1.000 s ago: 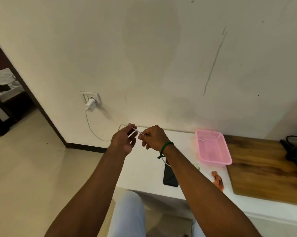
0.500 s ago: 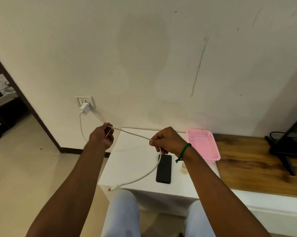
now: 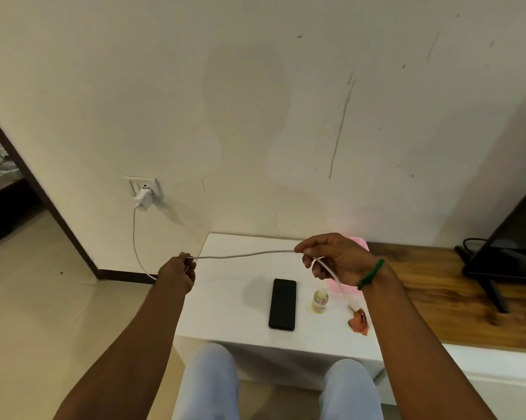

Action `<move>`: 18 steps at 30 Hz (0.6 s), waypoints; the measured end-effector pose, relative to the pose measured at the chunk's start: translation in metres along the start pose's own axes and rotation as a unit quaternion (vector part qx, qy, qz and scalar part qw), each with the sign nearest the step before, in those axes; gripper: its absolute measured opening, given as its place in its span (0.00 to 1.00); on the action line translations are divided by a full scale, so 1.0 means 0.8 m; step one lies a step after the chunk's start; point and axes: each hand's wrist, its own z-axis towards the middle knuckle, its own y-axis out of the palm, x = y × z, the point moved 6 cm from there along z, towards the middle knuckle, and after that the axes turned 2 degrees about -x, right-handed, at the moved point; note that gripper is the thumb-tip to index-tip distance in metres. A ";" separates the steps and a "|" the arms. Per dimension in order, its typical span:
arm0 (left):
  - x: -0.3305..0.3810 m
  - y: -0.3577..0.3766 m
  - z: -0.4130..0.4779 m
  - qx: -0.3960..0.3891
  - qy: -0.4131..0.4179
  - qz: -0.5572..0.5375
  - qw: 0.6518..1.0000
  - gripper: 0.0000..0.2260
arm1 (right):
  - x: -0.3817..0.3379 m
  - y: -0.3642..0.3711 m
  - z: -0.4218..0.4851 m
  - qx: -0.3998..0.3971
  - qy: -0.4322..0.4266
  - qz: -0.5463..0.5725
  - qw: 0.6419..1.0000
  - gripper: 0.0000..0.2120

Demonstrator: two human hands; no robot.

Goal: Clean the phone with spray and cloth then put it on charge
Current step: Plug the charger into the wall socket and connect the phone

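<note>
Since the earlier frame, both hands had drawn farther apart, stretching the white charging cable (image 3: 243,254) nearly level between them. The left hand (image 3: 177,272) was closed around it at 9 o'clock; the right hand (image 3: 336,257) pinched it at 3 o'clock. The phone (image 3: 282,304) lay face up on the white table (image 3: 225,313), the spray bottle (image 3: 320,301) just beside it at 3 o'clock, the charger (image 3: 143,199) in the wall socket.
</note>
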 end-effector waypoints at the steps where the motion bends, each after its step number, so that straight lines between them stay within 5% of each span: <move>1: -0.006 0.000 0.001 -0.001 -0.003 0.003 1.000 0.12 | -0.003 -0.002 -0.001 -0.007 -0.014 0.029 0.999 0.12; 6: -0.031 0.008 0.001 -0.003 -0.011 0.023 1.000 0.13 | -0.014 -0.001 0.008 -0.011 -0.085 0.151 0.985 0.18; 13: -0.062 0.009 0.005 -0.021 -0.025 0.095 0.995 0.13 | -0.039 -0.009 0.015 0.113 -0.153 0.096 0.977 0.06; 18: -0.078 0.002 -0.008 -0.014 -0.037 0.158 0.987 0.13 | -0.052 -0.008 0.027 0.205 -0.182 0.002 0.962 0.07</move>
